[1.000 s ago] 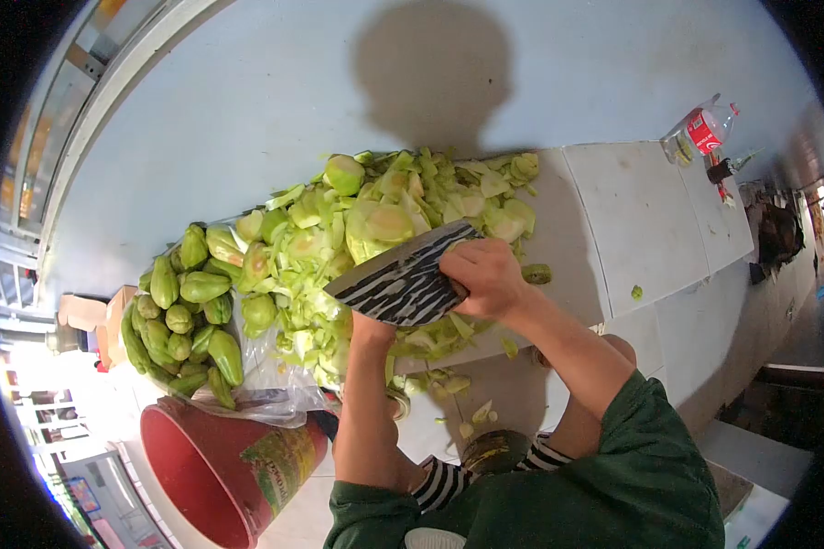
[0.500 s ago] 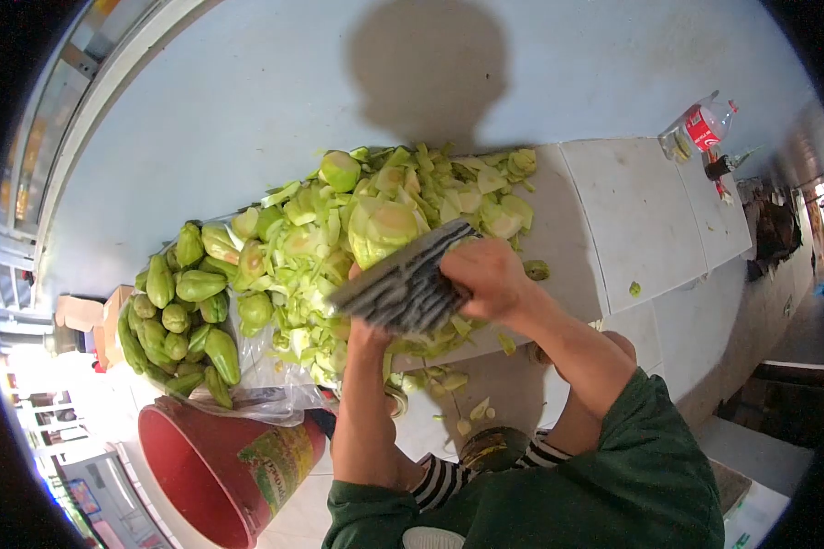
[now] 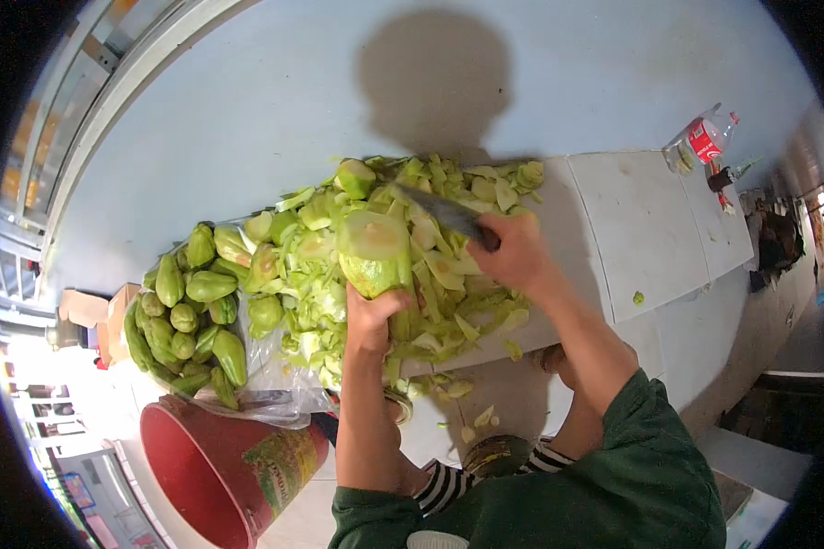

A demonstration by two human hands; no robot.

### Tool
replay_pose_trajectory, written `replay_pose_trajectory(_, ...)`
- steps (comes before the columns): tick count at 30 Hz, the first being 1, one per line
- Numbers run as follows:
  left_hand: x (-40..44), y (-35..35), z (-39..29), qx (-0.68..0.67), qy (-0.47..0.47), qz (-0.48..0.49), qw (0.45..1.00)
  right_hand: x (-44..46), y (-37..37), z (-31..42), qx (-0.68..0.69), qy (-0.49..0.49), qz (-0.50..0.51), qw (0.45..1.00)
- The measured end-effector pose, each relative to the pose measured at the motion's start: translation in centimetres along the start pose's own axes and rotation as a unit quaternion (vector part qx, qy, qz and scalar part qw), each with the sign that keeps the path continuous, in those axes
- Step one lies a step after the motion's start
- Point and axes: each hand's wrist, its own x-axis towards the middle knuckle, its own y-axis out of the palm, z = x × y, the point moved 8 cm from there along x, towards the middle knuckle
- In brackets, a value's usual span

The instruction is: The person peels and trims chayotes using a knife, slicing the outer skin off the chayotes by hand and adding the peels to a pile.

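My left hand point(image 3: 373, 316) is wrapped round the lower end of a large green fruit, which looks like an unripe papaya point(image 3: 373, 247). It is held upright, its pale cut face with a tan middle turned up. Just to its right, my right hand point(image 3: 515, 252) grips the dark handle of a broad-bladed knife point(image 3: 444, 212). The blade points up and left, apart from the fruit and above the heap. Pale green shavings and slices point(image 3: 316, 316) surround both hands. Several partly cut fruits lie among them, one point(image 3: 355, 177) near the wall.
Whole green fruits point(image 3: 212, 285) are piled on the left on clear plastic point(image 3: 288, 393). A red bucket point(image 3: 188, 476) lies tipped at lower left. Beyond the heap stands a pale blue wall point(image 3: 247, 110). A plastic bottle point(image 3: 702, 142) rests far right on the tiles point(image 3: 636, 220).
The knife has swung up and away from the front of the fruit to its right. The fruit's cut face and my left hand now show more fully.
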Motion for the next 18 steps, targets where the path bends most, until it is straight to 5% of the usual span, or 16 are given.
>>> replay_pose_trajectory(2, 0.3, -0.5, -0.1, 0.024, 0.012, -0.03, 0.999, -0.4, 0.4, 1.1, 0.03, -0.063, 0.008, 0.998)
replay_pose_trajectory(4, 0.5, -0.9, -0.3, 0.013, 0.061, -0.064, 0.996, -1.8, 0.7, 3.9, 0.043, -0.277, -0.027, 0.959)
replay_pose_trajectory(9, 1.9, -5.7, 7.2, 0.0, 0.003, -0.108, 0.994, -2.9, 1.5, 5.6, 0.056, -0.354, -0.049, 0.932)
replay_pose_trajectory(11, 2.3, -4.9, 7.6, -0.008, 0.019, -0.045, 0.999, -3.1, 1.4, 5.8, 0.068, -0.366, -0.062, 0.926)
replay_pose_trajectory(12, 1.5, -2.4, 3.6, 0.165, 0.137, -0.029, 0.976, -3.2, 1.5, 5.8, 0.06, -0.365, -0.058, 0.927)
replay_pose_trajectory(13, 2.0, -3.3, 5.0, 0.164, 0.136, -0.029, 0.977, -3.2, 1.7, 5.7, 0.053, -0.364, -0.054, 0.928)
replay_pose_trajectory(17, 2.9, -3.9, 9.8, -0.231, -0.074, -0.022, 0.97, -3.5, 1.6, 5.7, 0.062, -0.367, -0.065, 0.926)
replay_pose_trajectory(18, 2.7, -3.6, 9.1, -0.215, -0.073, -0.039, 0.973, -3.6, 1.5, 5.8, 0.055, -0.37, -0.07, 0.925)
